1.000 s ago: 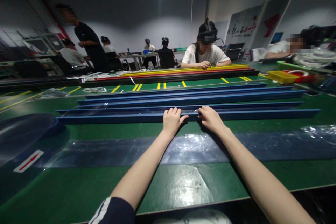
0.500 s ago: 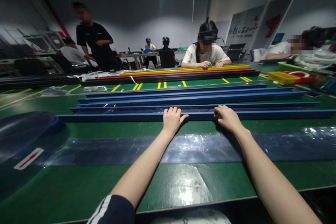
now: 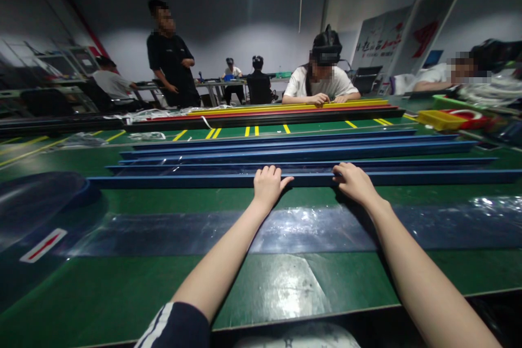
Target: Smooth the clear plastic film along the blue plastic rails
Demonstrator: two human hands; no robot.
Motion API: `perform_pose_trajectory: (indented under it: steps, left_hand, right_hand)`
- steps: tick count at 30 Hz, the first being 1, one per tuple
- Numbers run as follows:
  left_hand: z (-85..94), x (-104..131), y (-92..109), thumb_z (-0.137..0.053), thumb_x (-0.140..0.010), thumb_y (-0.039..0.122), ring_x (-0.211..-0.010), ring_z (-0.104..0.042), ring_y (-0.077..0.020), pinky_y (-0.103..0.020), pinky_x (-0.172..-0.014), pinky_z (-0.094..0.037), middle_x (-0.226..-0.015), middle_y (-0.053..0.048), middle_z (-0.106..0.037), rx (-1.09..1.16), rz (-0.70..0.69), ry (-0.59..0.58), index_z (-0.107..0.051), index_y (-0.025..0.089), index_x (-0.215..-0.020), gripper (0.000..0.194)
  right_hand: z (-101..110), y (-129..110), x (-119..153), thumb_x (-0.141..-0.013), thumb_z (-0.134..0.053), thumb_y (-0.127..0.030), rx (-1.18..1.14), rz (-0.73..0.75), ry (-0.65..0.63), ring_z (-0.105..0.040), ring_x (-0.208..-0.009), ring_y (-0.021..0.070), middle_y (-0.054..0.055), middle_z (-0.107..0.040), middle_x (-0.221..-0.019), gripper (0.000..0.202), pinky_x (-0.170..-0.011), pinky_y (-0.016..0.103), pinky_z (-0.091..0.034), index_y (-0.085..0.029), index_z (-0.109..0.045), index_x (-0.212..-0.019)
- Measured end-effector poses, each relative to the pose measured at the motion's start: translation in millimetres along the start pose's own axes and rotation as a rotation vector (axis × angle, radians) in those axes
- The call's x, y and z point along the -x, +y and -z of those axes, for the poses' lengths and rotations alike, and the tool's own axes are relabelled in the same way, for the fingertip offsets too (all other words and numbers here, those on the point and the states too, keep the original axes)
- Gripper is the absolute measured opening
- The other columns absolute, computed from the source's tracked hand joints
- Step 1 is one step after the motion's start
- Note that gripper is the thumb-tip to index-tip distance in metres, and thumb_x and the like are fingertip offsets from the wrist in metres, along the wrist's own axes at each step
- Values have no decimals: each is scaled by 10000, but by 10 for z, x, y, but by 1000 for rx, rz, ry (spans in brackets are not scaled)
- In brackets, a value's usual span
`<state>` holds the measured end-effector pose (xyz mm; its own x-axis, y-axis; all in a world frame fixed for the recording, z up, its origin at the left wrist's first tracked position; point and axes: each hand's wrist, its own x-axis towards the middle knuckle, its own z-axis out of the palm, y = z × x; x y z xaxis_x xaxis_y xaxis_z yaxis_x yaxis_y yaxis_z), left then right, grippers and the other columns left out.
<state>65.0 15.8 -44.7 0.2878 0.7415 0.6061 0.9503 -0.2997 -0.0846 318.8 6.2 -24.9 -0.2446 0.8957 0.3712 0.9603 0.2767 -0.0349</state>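
Observation:
Both my hands rest on the nearest of several long blue channel strips, which lie side by side across the green table. My left hand [image 3: 268,182] has its fingers curled over the upper edge of this blue strip [image 3: 183,182], with the thumb stretched out to the right along it. A short way to the right, my right hand [image 3: 354,180] grips the same strip, fingers bent over its edge. More blue strips [image 3: 302,149] lie just behind. Nearer to me a flat band of clear plastic film [image 3: 163,235] runs across the table under my forearms.
A roll of clear film [image 3: 36,212] with a red-arrow label lies at the left. Yellow, red and black strips [image 3: 265,114] lie farther back, where a co-worker [image 3: 320,79] sits. A yellow tray [image 3: 437,119] is at the right. Another person [image 3: 173,65] stands behind.
My hands and the blue strips look the same as before. In the background the standing person has straightened up and moved to the right.

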Motion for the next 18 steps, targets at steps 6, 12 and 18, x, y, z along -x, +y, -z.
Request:
perform_pose_trajectory:
  steps: [6, 12, 18]
  left_hand:
    - [-14, 0, 1, -377, -851, 582, -835, -533, -230, -335, -696, -312, -847, -94, -633, 6, 12, -11, -622, 172, -803, 480]
    - [-25, -2, 1, -379, -849, 585, -831, -534, -229, -329, -687, -319, -840, -96, -627, 3, 18, -17, -622, 170, -795, 484]
    - [-11, -6, 1, -370, -850, 590, -833, -537, -231, -326, -677, -320, -850, -98, -621, -11, 13, -23, -616, 166, -815, 491]
  right_hand:
    - [-5, 5, -2, -790, -479, -166, -10, -8, -4, -522, -849, 199, 64, -608, -879, 143, -633, 280, -327, -196, -605, -851]
    - [-10, 11, -4, -787, -482, -167, -11, -8, -4, -521, -841, 194, 60, -608, -871, 142, -628, 277, -327, -202, -606, -848]
    - [2, 5, -6, -791, -477, -169, -7, -11, -21, -522, -850, 199, 63, -608, -875, 134, -637, 281, -328, -197, -596, -846]
